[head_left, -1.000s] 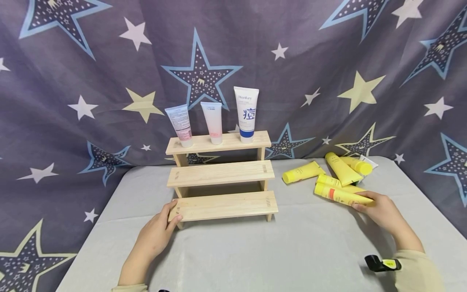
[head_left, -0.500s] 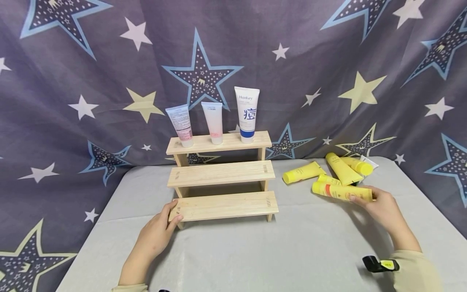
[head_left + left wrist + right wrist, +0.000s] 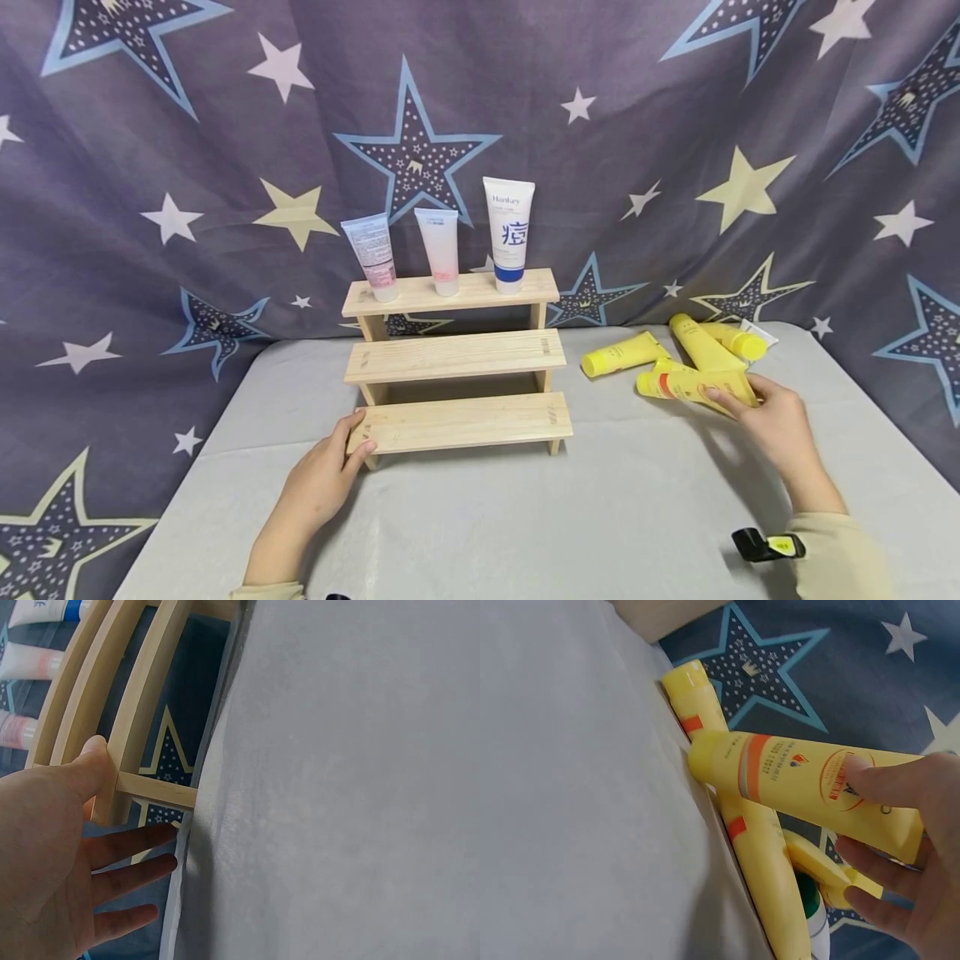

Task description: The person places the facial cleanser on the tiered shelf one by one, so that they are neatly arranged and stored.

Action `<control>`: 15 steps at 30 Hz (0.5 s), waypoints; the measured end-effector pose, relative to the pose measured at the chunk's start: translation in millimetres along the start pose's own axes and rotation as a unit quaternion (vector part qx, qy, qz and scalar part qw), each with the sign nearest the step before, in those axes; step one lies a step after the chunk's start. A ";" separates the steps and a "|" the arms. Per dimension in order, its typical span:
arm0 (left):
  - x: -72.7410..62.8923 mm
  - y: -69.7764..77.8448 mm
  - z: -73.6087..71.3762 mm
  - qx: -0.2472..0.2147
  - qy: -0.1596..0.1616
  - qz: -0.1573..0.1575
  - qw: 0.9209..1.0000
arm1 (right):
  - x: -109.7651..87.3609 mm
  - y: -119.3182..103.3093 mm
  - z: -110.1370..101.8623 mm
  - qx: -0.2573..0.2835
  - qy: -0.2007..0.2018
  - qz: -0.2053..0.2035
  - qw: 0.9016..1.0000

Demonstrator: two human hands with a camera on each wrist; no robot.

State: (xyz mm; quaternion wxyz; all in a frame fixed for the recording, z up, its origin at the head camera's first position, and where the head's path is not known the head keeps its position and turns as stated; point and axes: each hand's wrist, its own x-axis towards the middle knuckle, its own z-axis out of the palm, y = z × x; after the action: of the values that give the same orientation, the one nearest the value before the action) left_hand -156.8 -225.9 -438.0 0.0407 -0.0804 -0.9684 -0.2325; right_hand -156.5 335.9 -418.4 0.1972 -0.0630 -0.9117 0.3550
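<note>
My left hand point(image 3: 318, 479) grips the left end of the lowest step of a three-tier wooden rack point(image 3: 461, 423). In the left wrist view its thumb and index finger pinch the board's end, the other fingers extended. My right hand point(image 3: 783, 429) holds a yellow squeeze tube point(image 3: 795, 776) by its flat end, thumb on the label, cap pointing left. The tube is raised over a pile of other yellow tubes point(image 3: 701, 342). On the rack's top tier stand two pink-and-blue tubes point(image 3: 437, 250) and a larger white tube with a blue band point(image 3: 510, 233).
One yellow tube point(image 3: 622, 354) lies between the rack and the pile. A white tube with a green part point(image 3: 814, 911) shows under the pile in the right wrist view. Behind the grey-covered table point(image 3: 480, 525) hangs a star-patterned curtain point(image 3: 225, 150).
The right hand has lifted the yellow tube off the pile's front and shifted it slightly left, turning its label into view. My left hand and the rack have stayed in place.
</note>
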 end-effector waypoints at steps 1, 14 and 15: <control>0.2 -0.3 0.1 0.000 0.000 0.001 1.000 | -0.2 -1.5 1.4 0.003 0.008 -0.002 1.000; 0.3 -0.4 -0.7 -0.005 -0.005 -0.004 1.000 | -5.7 -26.9 15.9 0.012 0.107 -0.043 0.993; 0.6 -0.3 -0.8 -0.005 -0.004 -0.004 1.000 | -5.8 -28.9 16.6 0.017 0.114 -0.041 0.992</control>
State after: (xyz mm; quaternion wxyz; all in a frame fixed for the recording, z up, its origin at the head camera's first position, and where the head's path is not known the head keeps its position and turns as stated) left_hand -157.4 -226.4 -437.3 0.0354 -0.0776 -0.9677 -0.2371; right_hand -157.2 302.7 -411.9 0.3158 -0.0623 -0.8789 0.3522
